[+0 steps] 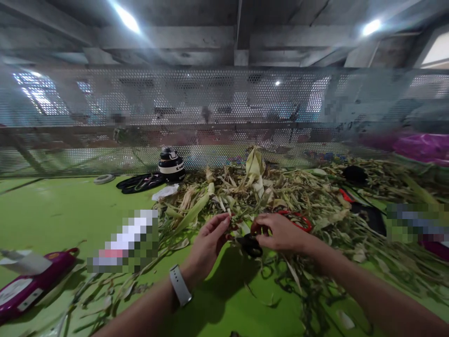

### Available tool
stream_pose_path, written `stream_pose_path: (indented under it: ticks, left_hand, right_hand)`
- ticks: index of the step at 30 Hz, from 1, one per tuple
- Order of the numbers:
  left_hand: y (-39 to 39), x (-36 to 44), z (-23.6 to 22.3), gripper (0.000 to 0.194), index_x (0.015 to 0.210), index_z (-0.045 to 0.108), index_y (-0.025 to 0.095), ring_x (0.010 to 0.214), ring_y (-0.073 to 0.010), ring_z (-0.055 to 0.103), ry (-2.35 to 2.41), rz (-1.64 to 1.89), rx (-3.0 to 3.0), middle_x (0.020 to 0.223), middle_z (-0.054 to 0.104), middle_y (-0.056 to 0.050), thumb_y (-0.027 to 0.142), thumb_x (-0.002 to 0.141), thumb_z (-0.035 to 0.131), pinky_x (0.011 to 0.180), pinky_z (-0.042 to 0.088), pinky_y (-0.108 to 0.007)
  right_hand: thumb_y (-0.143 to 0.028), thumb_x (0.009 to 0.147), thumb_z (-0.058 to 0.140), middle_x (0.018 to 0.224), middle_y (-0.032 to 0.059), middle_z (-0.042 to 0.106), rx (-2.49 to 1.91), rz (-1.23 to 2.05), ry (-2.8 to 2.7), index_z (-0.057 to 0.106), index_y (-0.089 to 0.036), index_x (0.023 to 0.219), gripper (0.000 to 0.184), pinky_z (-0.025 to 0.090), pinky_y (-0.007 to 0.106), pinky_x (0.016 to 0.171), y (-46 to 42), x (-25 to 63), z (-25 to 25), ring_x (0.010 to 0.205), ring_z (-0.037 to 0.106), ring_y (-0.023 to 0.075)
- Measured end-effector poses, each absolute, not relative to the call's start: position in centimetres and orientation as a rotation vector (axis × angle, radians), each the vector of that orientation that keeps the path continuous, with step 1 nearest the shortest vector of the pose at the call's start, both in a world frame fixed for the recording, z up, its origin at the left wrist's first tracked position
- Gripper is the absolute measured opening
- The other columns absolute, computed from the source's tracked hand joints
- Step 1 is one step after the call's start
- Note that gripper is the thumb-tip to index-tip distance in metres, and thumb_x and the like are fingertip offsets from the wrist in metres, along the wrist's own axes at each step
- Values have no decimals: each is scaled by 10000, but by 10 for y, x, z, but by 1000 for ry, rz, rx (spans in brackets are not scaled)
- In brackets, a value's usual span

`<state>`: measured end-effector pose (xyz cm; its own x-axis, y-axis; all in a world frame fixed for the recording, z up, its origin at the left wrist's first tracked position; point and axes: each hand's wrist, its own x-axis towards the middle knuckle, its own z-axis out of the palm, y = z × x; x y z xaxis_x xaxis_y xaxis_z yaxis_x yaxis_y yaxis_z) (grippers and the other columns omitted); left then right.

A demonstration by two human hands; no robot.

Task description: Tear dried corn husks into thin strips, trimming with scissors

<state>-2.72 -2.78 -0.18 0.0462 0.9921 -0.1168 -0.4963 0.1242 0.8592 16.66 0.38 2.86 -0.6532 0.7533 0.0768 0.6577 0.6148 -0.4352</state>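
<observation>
My left hand [210, 241], with a pale watch strap [180, 285] on its wrist, is closed in a pinch. A thin pale plant strip [229, 212] shows at its fingertips. To the right, my right hand [278, 231] has its fingers curled in, and what they hold is hidden. Its thumb is close to a black object [251, 245] with rounded loops; I cannot tell its kind. Red loop handles [298, 220] lie just behind this hand. Dried leaves and stalks [280, 187] are heaped beyond both hands, with a yellowish husk [255, 166] standing up from them.
Against the perforated metal screen [210, 103] stands a black container [171, 166] with a white band. A purple device [38, 283] lies on the green tabletop [70, 201] at left. A white ring [104, 179] and black pouch [140, 182] lie farther back; a purple bag [424, 147] is right.
</observation>
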Motion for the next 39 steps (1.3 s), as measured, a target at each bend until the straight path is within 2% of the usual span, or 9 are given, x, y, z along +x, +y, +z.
stream_pose_path:
  ticks: [3, 7, 12, 17, 19, 27, 34, 36, 39]
  left_hand:
    - [-30, -22, 0, 235, 869, 655, 187, 779, -84, 585, 892, 1308, 721, 887, 638, 0, 245, 654, 733, 675, 466, -152]
    - [-33, -21, 0, 216, 840, 628, 186, 722, -77, 581, 856, 1243, 748, 842, 620, 18, 254, 660, 726, 621, 461, -160]
    - [-29, -28, -1, 222, 769, 562, 176, 632, -79, 559, 879, 1137, 906, 718, 590, 30, 258, 652, 732, 533, 432, -157]
    - [-31, -29, 7, 429, 1046, 543, 240, 610, -94, 569, 861, 1045, 1021, 686, 596, 32, 243, 659, 728, 498, 420, -157]
    - [-34, -28, 11, 448, 1044, 553, 220, 652, -131, 600, 871, 958, 1083, 720, 629, -3, 247, 638, 741, 495, 436, -176]
    - [-43, -19, 20, 490, 1072, 487, 197, 680, -166, 623, 1019, 1109, 1148, 733, 666, -19, 303, 649, 711, 530, 501, -239]
    - [-46, -7, 20, 414, 1021, 474, 204, 617, -142, 615, 1074, 1222, 1041, 705, 649, 1, 270, 670, 684, 534, 494, -244]
    - [-46, -10, 20, 347, 957, 517, 193, 590, -116, 589, 1078, 1224, 1055, 700, 631, 11, 261, 665, 690, 513, 467, -208]
    - [-48, -17, 21, 234, 856, 583, 170, 596, -88, 550, 1039, 1220, 1139, 723, 612, 6, 240, 665, 700, 507, 425, -167]
  right_hand:
    - [-326, 846, 451, 695, 1, 604, -1072, 684, -2453, 592, -172, 824, 209, 354, 204, 540, -3, 159, 31, 603, 511, 118]
    - [-311, 876, 404, 608, -23, 499, -1081, 631, -2341, 531, -160, 690, 272, 317, 206, 538, -5, 153, 26, 564, 426, 97]
    - [-287, 852, 440, 564, -51, 405, -991, 810, -2321, 490, -162, 642, 249, 293, 192, 507, -3, 157, 27, 537, 361, 83]
    - [-266, 859, 424, 557, -54, 399, -979, 861, -2319, 484, -163, 645, 245, 284, 186, 495, -2, 161, 29, 531, 372, 81]
    - [-270, 870, 415, 567, -50, 417, -962, 823, -2384, 494, -166, 663, 245, 282, 188, 496, -2, 161, 29, 536, 386, 84]
    - [-315, 926, 361, 672, 24, 567, -1038, 90, -2522, 512, -164, 775, 261, 275, 242, 533, -7, 152, 20, 569, 467, 127]
    - [-242, 949, 255, 685, 70, 567, -694, -360, -2587, 530, -142, 786, 335, 287, 264, 523, -18, 149, 14, 612, 503, 152]
    - [-298, 937, 300, 665, 53, 570, -715, -214, -2565, 543, -149, 748, 342, 277, 259, 512, -19, 151, 19, 583, 490, 136]
    - [-506, 874, 373, 510, -11, 489, -966, 374, -2421, 505, -163, 582, 469, 254, 238, 467, -15, 156, 30, 470, 426, 94]
